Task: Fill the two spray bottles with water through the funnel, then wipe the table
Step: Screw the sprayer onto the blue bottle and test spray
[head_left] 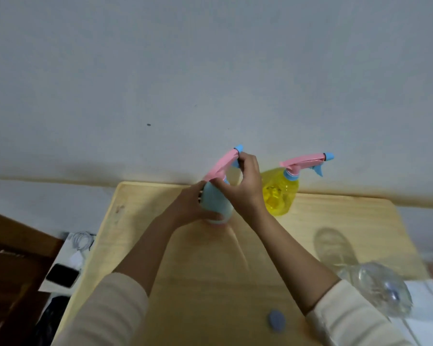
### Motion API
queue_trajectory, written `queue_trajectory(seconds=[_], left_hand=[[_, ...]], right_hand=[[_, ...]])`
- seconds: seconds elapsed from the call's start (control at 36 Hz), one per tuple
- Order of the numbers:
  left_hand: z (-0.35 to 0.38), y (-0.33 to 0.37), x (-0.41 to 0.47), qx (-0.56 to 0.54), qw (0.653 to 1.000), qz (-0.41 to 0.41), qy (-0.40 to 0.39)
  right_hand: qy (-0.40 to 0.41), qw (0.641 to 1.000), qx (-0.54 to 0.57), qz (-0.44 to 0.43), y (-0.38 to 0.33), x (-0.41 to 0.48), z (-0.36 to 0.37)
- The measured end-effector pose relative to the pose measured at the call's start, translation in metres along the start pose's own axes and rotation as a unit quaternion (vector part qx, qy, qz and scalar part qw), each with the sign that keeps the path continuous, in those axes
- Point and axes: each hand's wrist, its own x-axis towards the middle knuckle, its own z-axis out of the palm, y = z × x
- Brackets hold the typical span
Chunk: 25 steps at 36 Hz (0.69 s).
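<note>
A light blue spray bottle [215, 202] with a pink sprayer head stands near the back of the wooden table [335, 221]. My left hand [190, 206] grips its body from the left. My right hand [243, 186] grips the pink sprayer head at the neck. To the right stands a yellow spray bottle [280, 193], its pink sprayer head on, pointing right. A clear funnel [333, 245] lies blurred on the table at the right. A clear plastic water bottle [383, 288] lies on its side at the right front edge. A blue bottle cap [276, 320] lies near the front.
The table's back edge meets a grey wall. Left of the table and lower, a black phone [63, 275] and a white charger with cable [81, 242] lie on a white surface beside dark wooden furniture [10, 258].
</note>
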Motion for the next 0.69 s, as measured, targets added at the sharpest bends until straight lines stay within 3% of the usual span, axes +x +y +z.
queue_trajectory(seconds=[0.19, 0.33, 0.69], left_hand=[[0.007, -0.014, 0.016, -0.047, 0.997, -0.012, 0.055], [0.011, -0.02, 0.026, -0.027, 0.991, 0.007, 0.131], [-0.004, -0.033, 0.029, -0.057, 0.994, 0.042, 0.085]], right_hand=[[0.104, 0.994, -0.028, -0.033, 0.004, 0.001, 0.018], [0.118, 0.992, -0.027, -0.017, 0.006, 0.004, 0.029], [0.123, 0.99, -0.071, -0.019, 0.01, 0.001, 0.033]])
